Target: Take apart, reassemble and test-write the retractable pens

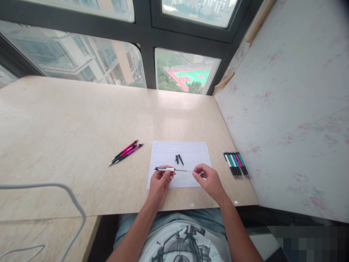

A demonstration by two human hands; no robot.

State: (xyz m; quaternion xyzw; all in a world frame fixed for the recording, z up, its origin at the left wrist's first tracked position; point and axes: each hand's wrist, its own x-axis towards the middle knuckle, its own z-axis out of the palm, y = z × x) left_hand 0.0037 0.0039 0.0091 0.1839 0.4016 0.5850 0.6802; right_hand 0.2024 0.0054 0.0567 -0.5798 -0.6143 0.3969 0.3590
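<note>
A: L hand?
B: Lower ctr of frame. Pinching white pen barrel, dark end to frame L.
A: Refill?
B: Thin, dark, sticking out of barrel's R end, aimed at R hand.
A: R hand got it?
B: Fingers bent, thumb + index at refill tip; can't tell if pinched or just near.
A: Under them?
B: White paper w/ faint writing up top. Two small blk parts on it, just above pen in frame.
A: Other pens?
B: Pink/purple + blk bunch on tabletop, L of paper. Multi-col pen row, approx. parallel, frame R, near floral wall.
A: Bkgd?
B: Window across top, court outside, upper ctr-R.
</note>
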